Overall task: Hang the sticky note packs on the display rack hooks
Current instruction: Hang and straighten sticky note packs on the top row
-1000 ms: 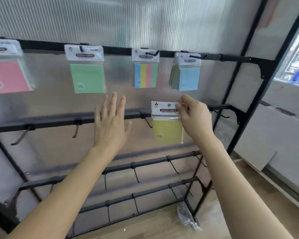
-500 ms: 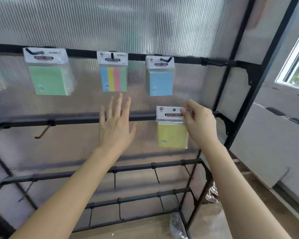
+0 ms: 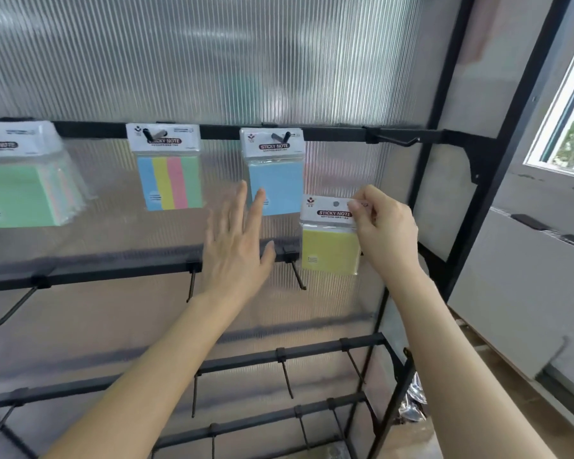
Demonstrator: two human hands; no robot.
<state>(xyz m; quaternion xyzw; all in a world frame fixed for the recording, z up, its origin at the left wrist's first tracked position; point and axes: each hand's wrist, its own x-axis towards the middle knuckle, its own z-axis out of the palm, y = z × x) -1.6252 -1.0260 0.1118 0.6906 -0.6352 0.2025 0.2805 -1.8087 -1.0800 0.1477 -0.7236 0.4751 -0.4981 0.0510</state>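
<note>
Far left first: a green pack (image 3: 20, 193) hangs from the top rail (image 3: 332, 131) of the rack (image 3: 461, 144), partly cut off by the edge of our view. Beside it, a striped pack (image 3: 168, 182) sits on its own hook. Under them the middle rail (image 3: 113, 272) carries only bare hooks. Moving in, our left hand (image 3: 236, 250) is raised in front of that middle rail, flat and spread with the fingers straight, holding nothing. It's blurred, so we can't tell whether it touches the rack. Just above its fingertips hangs a blue pack (image 3: 275, 180), the third one up on the top rail. Now the one in play: a yellow pack (image 3: 330, 250) dangles just right of the blue one and lower, in front of the middle rail. It is on no hook, and the punched hole (image 3: 336, 204) in its white header is free. Our right hand (image 3: 385, 233) pinches the header's top right corner between thumb and curled fingers. Up to the right, an empty hook (image 3: 395, 142) juts from the top rail, and we reckon that's the likely spot. So we count three packs hung and one in hand. The middle rail and the lower rails (image 3: 312, 351) have nothing on them, and we can't see whether more packs are waiting.
</note>
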